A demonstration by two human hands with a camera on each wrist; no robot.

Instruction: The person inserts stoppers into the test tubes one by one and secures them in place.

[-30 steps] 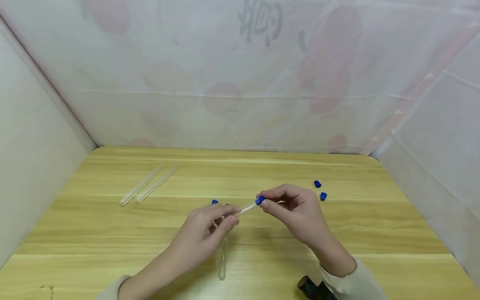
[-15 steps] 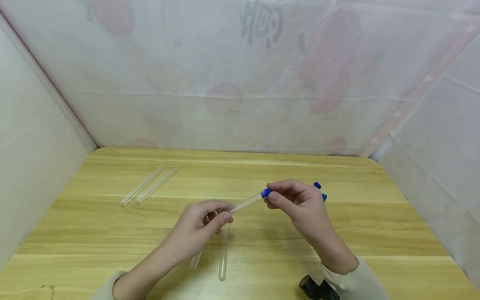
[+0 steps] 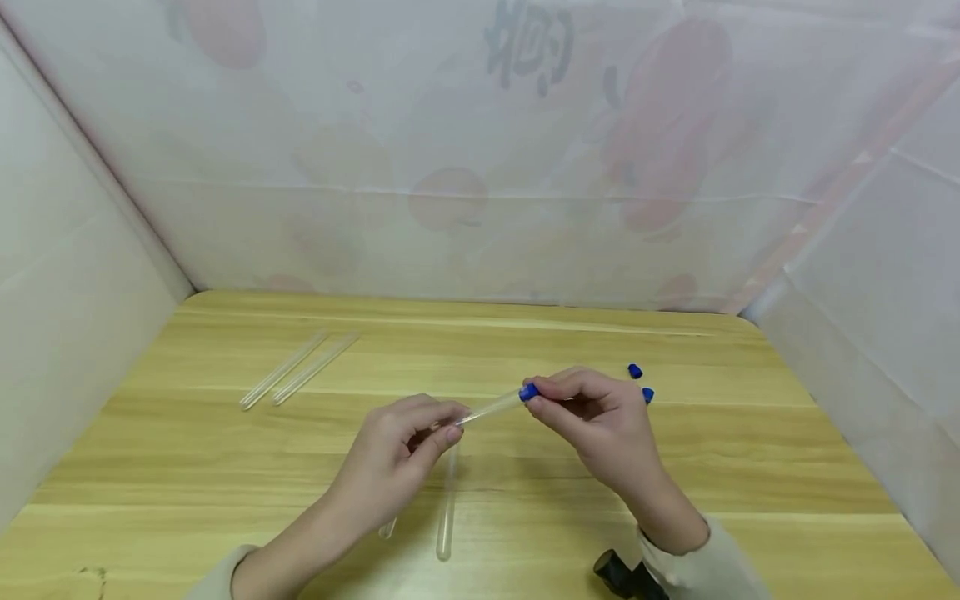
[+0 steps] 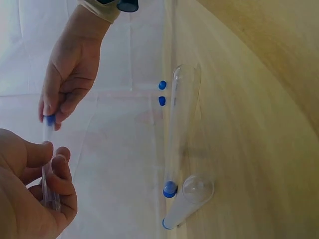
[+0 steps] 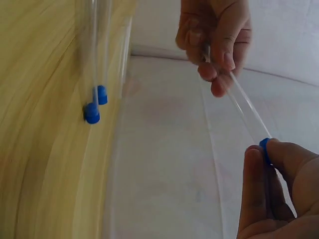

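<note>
Right now I hold a clear slim plastic tube point(image 3: 491, 407) above the pale wooden counter point(image 3: 675, 467): my left hand point(image 3: 401, 454) pinches its lower end, my right hand point(image 3: 600, 417) pinches the small blue cap point(image 3: 528, 392) on its upper end. Two capped clear tubes point(image 3: 447, 508) lie below; two loose blue caps point(image 3: 641, 383) sit just beyond my right hand.

two clear tubes point(image 3: 298, 369) lie side by side on the wooden table point(image 3: 750, 450).
</note>
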